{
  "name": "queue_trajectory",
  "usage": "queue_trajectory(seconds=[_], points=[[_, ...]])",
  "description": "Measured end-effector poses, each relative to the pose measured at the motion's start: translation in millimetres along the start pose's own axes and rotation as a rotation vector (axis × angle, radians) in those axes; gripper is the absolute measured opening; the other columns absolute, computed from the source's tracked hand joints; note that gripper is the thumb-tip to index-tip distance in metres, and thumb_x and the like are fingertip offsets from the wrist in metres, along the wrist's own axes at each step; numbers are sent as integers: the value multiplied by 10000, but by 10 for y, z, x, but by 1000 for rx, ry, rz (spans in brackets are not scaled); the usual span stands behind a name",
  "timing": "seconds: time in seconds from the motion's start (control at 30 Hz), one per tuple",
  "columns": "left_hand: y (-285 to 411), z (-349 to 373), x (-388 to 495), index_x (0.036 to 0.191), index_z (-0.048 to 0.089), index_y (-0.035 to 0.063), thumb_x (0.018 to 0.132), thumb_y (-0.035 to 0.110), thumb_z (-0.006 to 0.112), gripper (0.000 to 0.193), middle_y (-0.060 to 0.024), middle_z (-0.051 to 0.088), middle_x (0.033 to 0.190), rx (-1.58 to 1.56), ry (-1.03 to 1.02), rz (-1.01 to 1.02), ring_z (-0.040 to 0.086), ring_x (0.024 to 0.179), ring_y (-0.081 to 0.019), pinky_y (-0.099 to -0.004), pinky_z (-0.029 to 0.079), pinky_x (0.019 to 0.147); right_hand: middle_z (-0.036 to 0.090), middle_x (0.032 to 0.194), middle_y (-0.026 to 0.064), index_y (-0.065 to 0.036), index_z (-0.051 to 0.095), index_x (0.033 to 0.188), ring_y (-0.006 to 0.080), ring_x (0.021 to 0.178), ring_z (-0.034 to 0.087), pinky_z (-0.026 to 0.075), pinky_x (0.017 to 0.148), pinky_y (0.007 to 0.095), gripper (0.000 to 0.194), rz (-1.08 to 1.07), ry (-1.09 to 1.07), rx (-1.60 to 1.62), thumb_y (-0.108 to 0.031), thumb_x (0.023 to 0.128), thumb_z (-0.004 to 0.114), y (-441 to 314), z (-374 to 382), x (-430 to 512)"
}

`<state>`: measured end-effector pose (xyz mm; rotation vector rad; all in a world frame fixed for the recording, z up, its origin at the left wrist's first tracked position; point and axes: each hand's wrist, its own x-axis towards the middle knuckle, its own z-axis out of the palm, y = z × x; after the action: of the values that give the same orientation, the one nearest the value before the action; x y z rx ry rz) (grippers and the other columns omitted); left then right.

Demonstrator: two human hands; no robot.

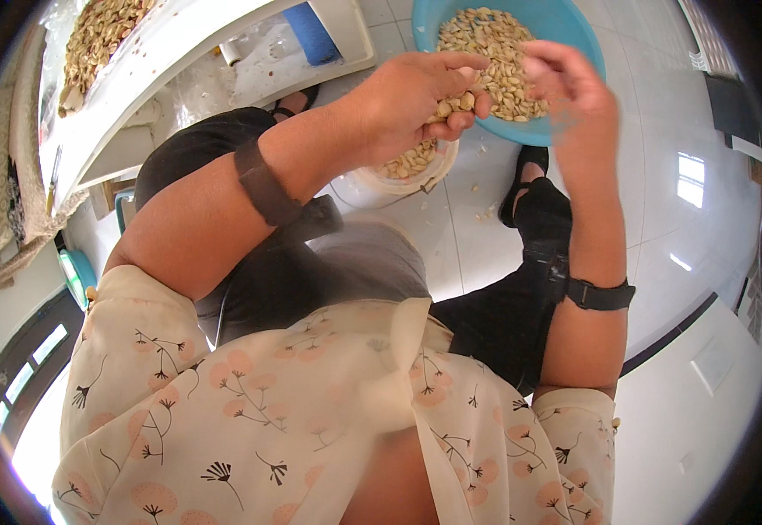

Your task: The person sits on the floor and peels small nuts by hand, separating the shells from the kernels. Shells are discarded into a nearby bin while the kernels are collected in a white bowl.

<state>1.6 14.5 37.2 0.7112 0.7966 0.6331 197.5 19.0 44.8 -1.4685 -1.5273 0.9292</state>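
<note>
My left hand (436,98) is cupped around several pale tan nuts or pods (454,106), with the thumb over them. Just to its right, over a light blue plastic basin (587,39), my right hand (574,92) is raised and blurred, its fingers curled. Whether it holds anything is unclear. Inside the basin lies a heap of cream-coloured flat pieces (505,79), which look like nuts or shells. Partly hidden below my left hand is a white bucket (443,176) with a wire handle, containing similar pale pieces (410,161).
At the upper left, a white table (177,42) bears a heap of brown nuts or pods (102,39) on clear plastic. A blue object (312,33) lies on a lower white surface. Small fragments (486,214) are scattered over the tiled floor (479,256).
</note>
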Motion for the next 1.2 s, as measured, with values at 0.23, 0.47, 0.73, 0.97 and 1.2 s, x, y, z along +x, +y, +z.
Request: queue_trajectory(seconds=[0.23,0.47,0.73,0.97,1.2], points=[[6,-45,9,1286,499,-4,1059,271,400,370,15,496,791,58,-105,5,326,536,-34,-186,282,492,660,739,8,-51,688,986,73,656,588,481,620,221,118,69,-284,101,-107,907,621,-94,208,-91],[25,-76,54,1259,502,-20,1060,279,398,374,39,430,738,-27,-57,12,313,532,-30,-176,247,463,646,728,11,-57,686,939,79,648,573,486,629,237,118,93,-48,19,-160,890,657,1,-18,8],[5,-137,133,1254,456,-81,1064,289,349,429,-74,533,976,-446,-20,-30,578,879,-155,-230,533,718,687,892,14,-66,689,961,117,819,633,504,764,259,124,-180,397,-189,-160,884,666,-2,-176,138],[-16,-164,165,1210,466,-86,1065,260,327,400,-170,551,1193,-488,-84,-26,569,1146,-253,-373,481,1060,641,924,74,-77,676,975,265,921,604,503,774,362,188,-369,-153,-318,-92,788,690,-89,287,-100],[-82,-75,157,1222,473,-71,1061,232,349,365,-153,559,1190,-423,78,-72,594,1111,-232,-353,524,1000,609,889,85,-98,660,976,310,876,599,503,722,398,193,-369,-137,-429,-93,784,676,-119,306,-129]])
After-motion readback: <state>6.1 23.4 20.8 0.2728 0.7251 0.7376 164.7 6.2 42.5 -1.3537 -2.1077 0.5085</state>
